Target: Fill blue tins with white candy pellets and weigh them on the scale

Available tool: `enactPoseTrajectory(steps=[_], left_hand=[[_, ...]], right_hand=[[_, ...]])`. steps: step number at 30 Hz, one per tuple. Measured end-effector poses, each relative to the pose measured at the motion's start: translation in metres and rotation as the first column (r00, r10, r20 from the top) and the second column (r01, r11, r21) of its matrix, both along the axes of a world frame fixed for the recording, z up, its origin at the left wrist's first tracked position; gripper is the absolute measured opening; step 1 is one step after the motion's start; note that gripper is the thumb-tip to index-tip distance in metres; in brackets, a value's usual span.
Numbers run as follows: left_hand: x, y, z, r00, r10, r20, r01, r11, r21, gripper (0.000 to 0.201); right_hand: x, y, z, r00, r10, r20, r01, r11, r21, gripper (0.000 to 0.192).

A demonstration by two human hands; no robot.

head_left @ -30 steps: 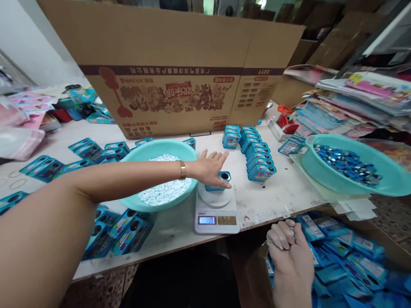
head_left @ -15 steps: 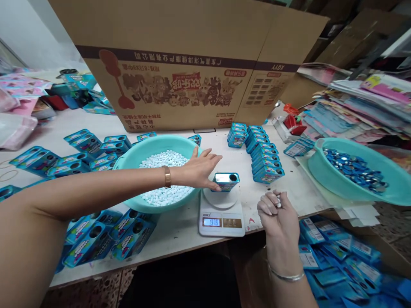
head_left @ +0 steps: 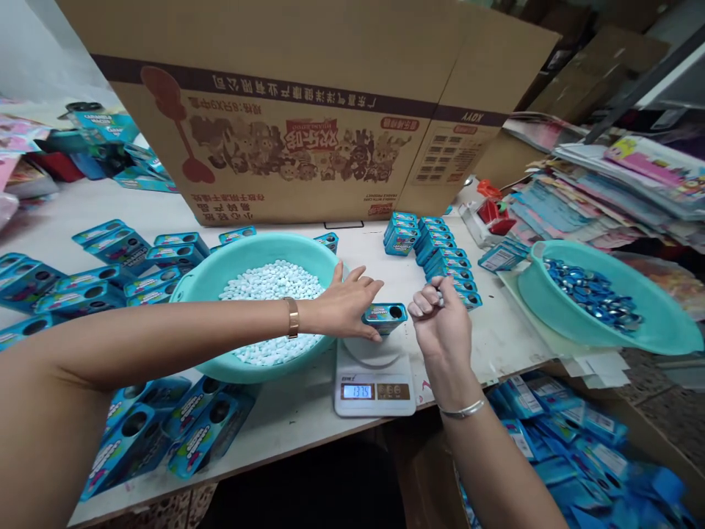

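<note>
A blue box (head_left: 385, 314) with a dark round opening in its top stands on the white digital scale (head_left: 375, 404), whose lit display seems to read 137.5. My left hand (head_left: 346, 303) is at the box's left end, fingers spread and thumb low by its near side; whether it touches is hard to tell. Just right of the box, my right hand (head_left: 443, 323) is closed, palm up, with small white candies (head_left: 440, 296) showing between thumb and fingers. Under my left forearm, a turquoise basin (head_left: 190, 288) holds many white candies (head_left: 275, 283).
Similar blue boxes (head_left: 443, 257) line up behind the scale, and more boxes (head_left: 118, 246) stand left. A large carton (head_left: 330, 44) closes off the back. At right are a turquoise basin (head_left: 666, 312) of shiny blue pieces, paper stacks (head_left: 584, 191) and a lower carton of blue packs (head_left: 573, 441).
My right hand has moved left and up, close to the box. My left hand stays beside the box with its fingers spread. The camera view has shifted slightly.
</note>
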State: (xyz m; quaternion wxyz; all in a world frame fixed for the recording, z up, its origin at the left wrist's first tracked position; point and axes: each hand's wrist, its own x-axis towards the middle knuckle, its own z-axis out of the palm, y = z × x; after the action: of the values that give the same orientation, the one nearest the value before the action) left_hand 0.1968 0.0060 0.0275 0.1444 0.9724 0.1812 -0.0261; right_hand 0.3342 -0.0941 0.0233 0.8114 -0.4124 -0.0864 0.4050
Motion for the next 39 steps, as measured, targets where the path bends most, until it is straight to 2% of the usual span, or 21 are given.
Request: enactPoseTrajectory(steps=[6,12,15,19,23,26,28,30,32,33,34,35,37,39], left_hand=[[0.010,-0.004,-0.008,0.998,0.010,0.056,-0.011,0.999,0.030,0.073],[0.021,-0.009,-0.014,0.992,-0.003,0.125,-0.001,0.999,0.034,0.055],[0.024,-0.008,-0.019,0.990,-0.001,0.140,-0.003,1.000,0.029,0.054],[0.021,-0.007,-0.018,0.993,0.010,0.114,-0.011,1.000,0.001,0.065],[0.001,-0.002,-0.005,0.993,0.069,0.092,-0.065,0.997,-0.043,0.081],[-0.030,0.013,0.007,0.984,0.148,0.103,-0.146,0.989,-0.030,0.089],[-0.058,0.027,0.014,0.968,0.223,0.116,-0.225,0.974,0.003,0.088],[-0.087,0.037,0.023,0.939,0.295,0.177,-0.310,0.949,0.059,0.078],[-0.113,0.035,0.033,0.920,0.286,0.266,-0.325,0.939,0.116,0.061],[-0.124,0.028,0.037,0.925,0.241,0.295,-0.289,0.948,0.132,0.052],[-0.132,0.016,0.041,0.937,0.174,0.302,-0.223,0.965,0.136,0.044],[-0.138,-0.001,0.042,0.957,0.088,0.278,-0.125,0.985,0.119,0.037],[-0.147,-0.043,0.037,0.978,-0.082,0.190,0.074,0.996,0.048,0.028],[-0.153,-0.091,0.020,0.954,-0.271,0.129,0.274,0.962,-0.011,0.026]], right_hand=[[-0.005,0.015,-0.012,0.984,-0.083,0.160,0.081,0.997,0.016,0.025],[-0.006,0.017,-0.017,0.955,-0.115,0.272,0.119,0.993,0.003,0.019],[-0.008,0.015,-0.017,0.952,-0.117,0.283,0.123,0.992,-0.003,0.018],[-0.011,0.011,-0.014,0.942,-0.128,0.312,0.132,0.991,0.006,0.018],[-0.010,0.011,-0.011,0.943,-0.134,0.306,0.139,0.990,0.005,0.023],[-0.013,0.011,-0.007,0.946,-0.121,0.300,0.125,0.992,0.008,0.026],[-0.021,0.009,-0.005,0.935,-0.085,0.344,0.078,0.996,0.033,0.026],[-0.036,0.007,-0.003,0.891,-0.031,0.452,0.011,0.999,0.046,0.025],[-0.054,0.007,-0.002,0.794,0.063,0.604,-0.080,0.997,0.001,0.023],[-0.064,0.010,-0.001,0.709,0.126,0.694,-0.135,0.990,-0.042,0.022],[-0.072,0.016,-0.001,0.586,0.197,0.786,-0.192,0.976,-0.101,0.021],[-0.081,0.024,0.000,0.425,0.264,0.866,-0.244,0.955,-0.171,0.020],[-0.095,0.049,-0.001,0.004,0.362,0.932,-0.308,0.887,-0.343,0.020],[-0.108,0.077,-0.008,-0.374,0.417,0.828,-0.303,0.789,-0.535,0.026]])
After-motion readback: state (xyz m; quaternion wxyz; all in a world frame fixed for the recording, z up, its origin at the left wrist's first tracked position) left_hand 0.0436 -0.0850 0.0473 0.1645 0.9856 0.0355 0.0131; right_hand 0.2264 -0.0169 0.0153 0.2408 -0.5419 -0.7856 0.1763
